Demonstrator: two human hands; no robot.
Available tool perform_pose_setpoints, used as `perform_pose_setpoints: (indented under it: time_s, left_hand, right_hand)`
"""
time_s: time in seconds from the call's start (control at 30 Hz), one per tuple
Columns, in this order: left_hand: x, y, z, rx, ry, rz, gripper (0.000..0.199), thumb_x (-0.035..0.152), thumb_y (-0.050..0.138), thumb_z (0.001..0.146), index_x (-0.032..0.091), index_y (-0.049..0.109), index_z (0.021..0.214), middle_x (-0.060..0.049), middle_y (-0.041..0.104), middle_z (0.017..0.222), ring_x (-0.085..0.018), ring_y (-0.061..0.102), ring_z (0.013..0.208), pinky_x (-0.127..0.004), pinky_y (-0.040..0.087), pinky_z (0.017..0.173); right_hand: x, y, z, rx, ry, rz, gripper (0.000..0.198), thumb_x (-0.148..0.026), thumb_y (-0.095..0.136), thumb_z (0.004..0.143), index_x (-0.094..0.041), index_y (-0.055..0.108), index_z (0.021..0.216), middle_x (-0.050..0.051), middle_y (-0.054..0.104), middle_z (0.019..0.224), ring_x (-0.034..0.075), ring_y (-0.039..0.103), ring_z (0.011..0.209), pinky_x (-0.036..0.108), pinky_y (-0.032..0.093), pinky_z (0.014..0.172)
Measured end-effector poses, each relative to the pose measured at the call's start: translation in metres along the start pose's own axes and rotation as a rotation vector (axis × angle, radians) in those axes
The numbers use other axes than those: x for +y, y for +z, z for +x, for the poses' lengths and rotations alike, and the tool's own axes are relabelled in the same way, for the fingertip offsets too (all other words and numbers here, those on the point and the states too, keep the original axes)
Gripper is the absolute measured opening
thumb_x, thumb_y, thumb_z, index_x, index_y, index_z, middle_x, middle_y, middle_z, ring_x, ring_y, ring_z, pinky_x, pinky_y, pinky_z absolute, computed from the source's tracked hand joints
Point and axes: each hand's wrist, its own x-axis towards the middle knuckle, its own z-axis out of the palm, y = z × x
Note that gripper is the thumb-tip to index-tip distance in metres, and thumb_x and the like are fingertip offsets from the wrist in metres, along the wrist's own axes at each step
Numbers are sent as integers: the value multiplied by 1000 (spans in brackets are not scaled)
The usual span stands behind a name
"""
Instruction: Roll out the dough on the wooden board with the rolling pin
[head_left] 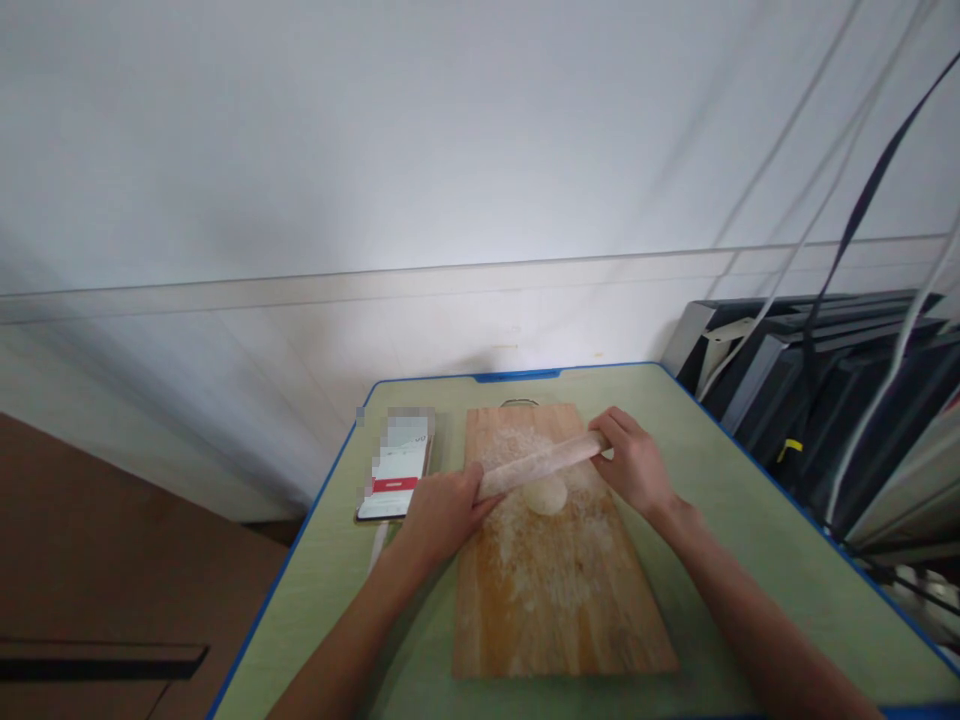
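Both my hands grip a floury wooden rolling pin [538, 466], which lies aslant over a wooden cutting board [562, 630]. My left hand [444, 508] is closed round its left end, at the board's left edge. At the other end, slightly farther away, my right hand [631, 462] has its fingers wrapped on the pin. A small round of pale dough [545, 495] lies on the board just on the near side of the pin, its far edge partly hidden by it. Loose white flour [517, 565] is scattered over the board around the dough.
The board rests on a green table [720, 600] with a blue rim. Left of the board lies a smartphone [394, 485] with its screen lit. Dark flat panels or folders [847, 380] stand at the right, with cables [862, 215] hanging before them. A white wall [450, 150] rises behind.
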Motion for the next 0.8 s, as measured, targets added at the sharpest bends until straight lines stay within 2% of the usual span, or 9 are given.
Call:
perform_pose_setpoints:
  time_s: [0.1, 0.17, 0.3, 0.37, 0.63, 0.8]
  left_hand:
    - [3, -5, -3, -6, 40, 24, 42, 54, 38, 91, 17, 58, 94, -11, 71, 84, -31, 69, 79, -34, 46, 60]
    - [4, -6, -5, -8, 59, 33, 42, 53, 38, 91, 17, 58, 94, -11, 71, 85, -32, 69, 79, -34, 47, 60]
    - [5, -5, -5, -34, 91, 50, 44, 55, 38, 91, 16, 58, 93, -11, 71, 84, -32, 69, 79, -35, 48, 61]
    - [4, -5, -5, -44, 105, 58, 45, 56, 38, 90, 16, 58, 93, -12, 71, 84, -33, 69, 79, -36, 49, 60]
    - [3, -4, -5, -32, 114, 32, 42, 56, 45, 88, 17, 60, 89, -10, 71, 82, -32, 69, 78, -35, 49, 60]
    - [3, -3, -2, -49, 107, 33, 47, 60, 43, 86, 17, 61, 89, -11, 71, 82, -31, 68, 78, -34, 48, 61]
  right_hand:
    - [-10, -18, 1, -163, -96, -373, 16, -5, 47, 72, -18, 56, 69, 8, 59, 72, 22, 54, 73, 32, 39, 63]
    - [-16, -26, 2, -284, -104, -533, 16, -6, 46, 75, -17, 58, 71, 9, 62, 73, 23, 57, 75, 31, 38, 64]
    - [-22, -29, 0, -581, -2, -609, 16, -11, 48, 77, -18, 62, 81, 9, 68, 82, 22, 63, 81, 28, 38, 63]
    - [-21, -26, 0, -664, 26, -609, 16, -12, 49, 76, -18, 63, 82, 8, 70, 84, 21, 65, 80, 27, 37, 60]
    - [-21, -21, -1, -746, 59, -637, 17, -16, 51, 77, -16, 67, 81, 14, 71, 78, 26, 69, 76, 29, 41, 58]
    - [-21, -22, -2, -772, 65, -642, 18, -16, 50, 76, -16, 68, 80, 15, 71, 77, 28, 69, 76, 31, 44, 60]
